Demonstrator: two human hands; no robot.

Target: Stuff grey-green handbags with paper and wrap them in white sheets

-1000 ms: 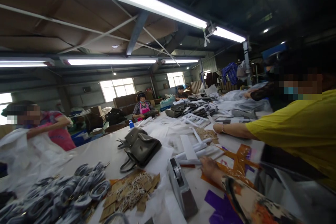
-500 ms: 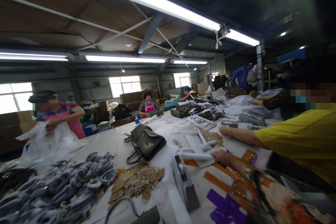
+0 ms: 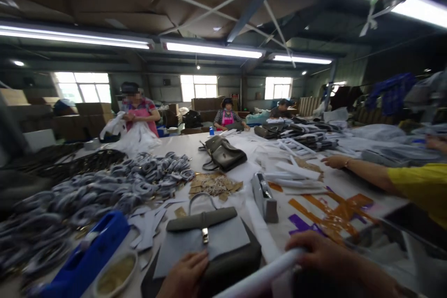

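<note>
Two hands at the near edge of the bench (image 3: 174,145). Left hand (image 3: 186,274) is on the front of the near bag (image 3: 232,265), fingertips on the grey sheet (image 3: 185,249) just below the metal clasp (image 3: 205,235). Whether those fingers grip or only rest, can't tell. Right hand (image 3: 309,252) has its fingers closed round one end of a white roll (image 3: 260,275); roll slants down toward the bottom edge of the view, across the bag's lower right side. Near bag lies front up, handle (image 3: 202,195) pointing away from the wearer, grey sheet under its flap (image 3: 202,220).

Left of the bag: white strips (image 3: 148,229), blue dispenser (image 3: 92,253), pale-rimmed round item (image 3: 117,274) (contents unclear), big heap of grey straps (image 3: 136,179), dark straps (image 3: 78,160) behind.

Beyond the bag: tan tags (image 3: 213,185) with pale strings, then a dark bag (image 3: 225,154) lying tilted, straps toward the left. Grey dispenser (image 3: 265,199) is right of the tags. More white rolls (image 3: 293,179) behind it, orange strips (image 3: 331,214) and purple strips (image 3: 302,225) to the right. Stacked bags (image 3: 296,132) farther back.

Other people: yellow sleeve (image 3: 421,186) at right, its hand (image 3: 335,161) near the white rolls; another hand (image 3: 436,143) at the far right edge. Person at left (image 3: 138,111) holds white sheeting (image 3: 139,137). Two more at the far side, one in a pink apron (image 3: 227,119).
</note>
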